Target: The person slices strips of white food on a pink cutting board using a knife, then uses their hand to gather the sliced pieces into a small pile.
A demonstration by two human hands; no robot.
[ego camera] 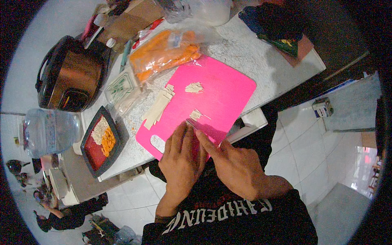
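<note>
A knife point(193, 123) is in my right hand point(240, 167), its index finger stretched along the blade; the handle is hidden in the grip. My left hand point(183, 153) rests fingers-down on the pink cutting board point(226, 79), its fingertips close beside the blade. Whatever lies beneath those fingers is hidden. Just past the blade is a small pile of thin pale strips point(196, 114). Farther up the board sits another pile of cut strips point(194, 87). Flat pale dough-like sheets point(159, 105) overlap along the board's left edge.
Left of the board stands a dark diamond-shaped dish point(88, 153) with pale and orange pieces. Behind lie a plastic bag of orange food point(165, 52) and a clear printed packet point(122, 84). A rice cooker point(76, 76) and water jug point(52, 131) stand left. Another person point(65, 216) is lower left.
</note>
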